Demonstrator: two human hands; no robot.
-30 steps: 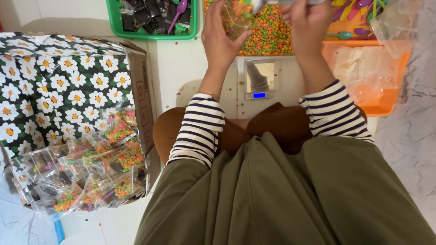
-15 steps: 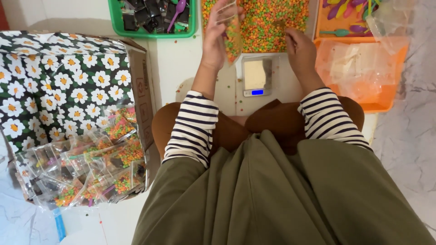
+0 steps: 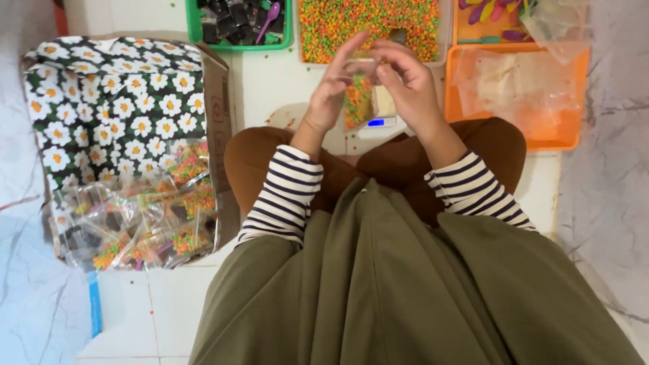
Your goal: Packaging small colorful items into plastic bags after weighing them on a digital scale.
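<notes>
**Ana:** Small clear bag [image 3: 359, 100] of orange and green pellets, that's what both hands are on. It hangs upright between them, above the little scale [image 3: 382, 122] with the blue display.

**Ben:** How is each hand set?

**Ana:** Left hand [image 3: 332, 88] pinches the bag's upper left edge with its fingertips; right hand [image 3: 406, 80] is curled over the top right, grasping the mouth. Held by the top like that, the pellets settle to the bottom and the opening stays free, I'd judge.

**Ben:** And the stock around it?

**Ana:** Just beyond the hands is a wide tray of loose pellets [image 3: 368, 23] in the same colours. To its left, a green basket [image 3: 195, 27] with dark pieces and a purple spoon [image 3: 268, 15]. To the right, an orange tray [image 3: 514, 101] lined with clear empty bags, and behind it another with coloured spoons [image 3: 490, 12].

**Ben:** Finished packs?

**Ana:** At the person's left, a cardboard box [image 3: 218, 88] draped in daisy-print cloth [image 3: 108, 94] holds a heap of filled clear packets [image 3: 145, 216], within easy reach. Everything sits on the white tiled floor [image 3: 149, 311].
</notes>
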